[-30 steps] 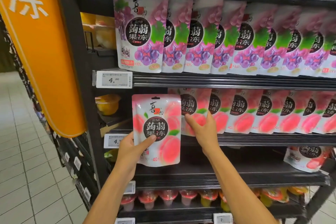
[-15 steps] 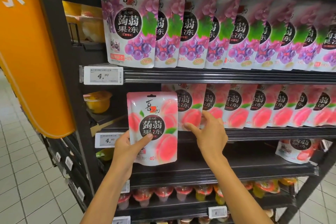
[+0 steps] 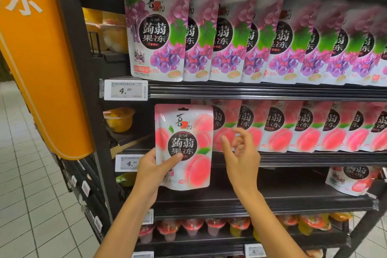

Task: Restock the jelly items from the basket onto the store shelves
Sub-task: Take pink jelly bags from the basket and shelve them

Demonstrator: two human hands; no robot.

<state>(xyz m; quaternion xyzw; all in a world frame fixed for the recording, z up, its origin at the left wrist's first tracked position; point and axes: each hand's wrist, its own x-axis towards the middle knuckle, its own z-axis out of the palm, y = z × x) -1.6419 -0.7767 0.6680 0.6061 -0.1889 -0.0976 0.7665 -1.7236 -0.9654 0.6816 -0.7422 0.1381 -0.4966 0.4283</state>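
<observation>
My left hand (image 3: pixel 154 170) grips a pink peach jelly pouch (image 3: pixel 185 142) by its lower left corner and holds it upright in front of the left end of the middle shelf (image 3: pixel 293 158). A row of matching peach pouches (image 3: pixel 293 128) stands on that shelf to the right. My right hand (image 3: pixel 240 153) hovers just right of the held pouch with fingers spread and nothing in it, in front of the first shelved pouch. The basket is out of view.
Purple grape jelly pouches (image 3: pixel 240 35) fill the shelf above. A strawberry pouch (image 3: pixel 354 180) lies on the lower shelf at right. Jelly cups (image 3: pixel 194 228) line the bottom shelf. Price tags (image 3: pixel 125 89) sit on the shelf edges. An orange sign (image 3: pixel 41 58) curves at left over tiled floor.
My right hand has let go of the shelved peach pouch and drawn back with fingers spread. My left hand still holds its pouch in the same place.
</observation>
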